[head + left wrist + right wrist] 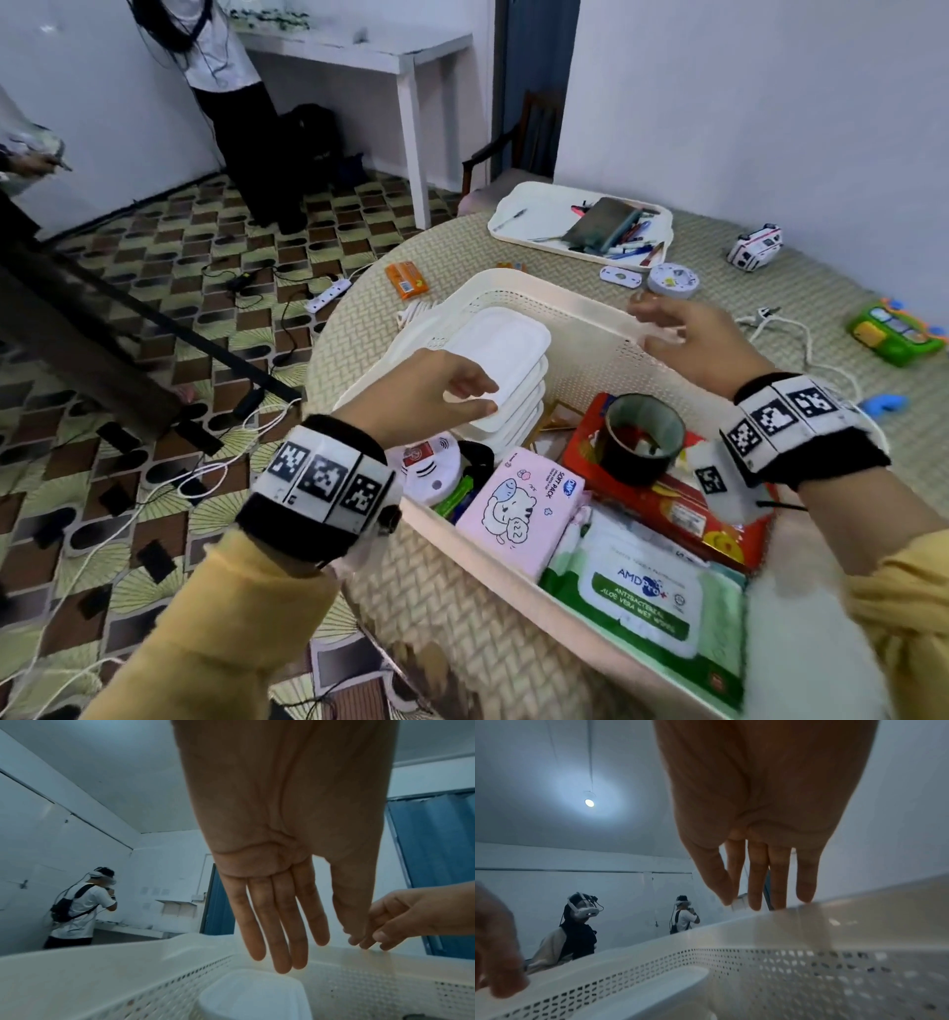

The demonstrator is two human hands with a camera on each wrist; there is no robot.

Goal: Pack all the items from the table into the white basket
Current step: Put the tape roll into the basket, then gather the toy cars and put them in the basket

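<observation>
"SOFT PACK" on pink tissue pack [518,509], "AMDpro+" and "ANTIBACTERIAL ALOE VERA WET WIPES" on green wipes pack [647,596], other print on red packet [683,514] too small to read

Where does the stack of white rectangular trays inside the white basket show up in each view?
Head: stack of white rectangular trays, centre, under the left hand.
Left wrist: bottom centre, below the fingertips.
Right wrist: bottom left of centre.
Shared landmark: the white perforated basket's wall.
</observation>
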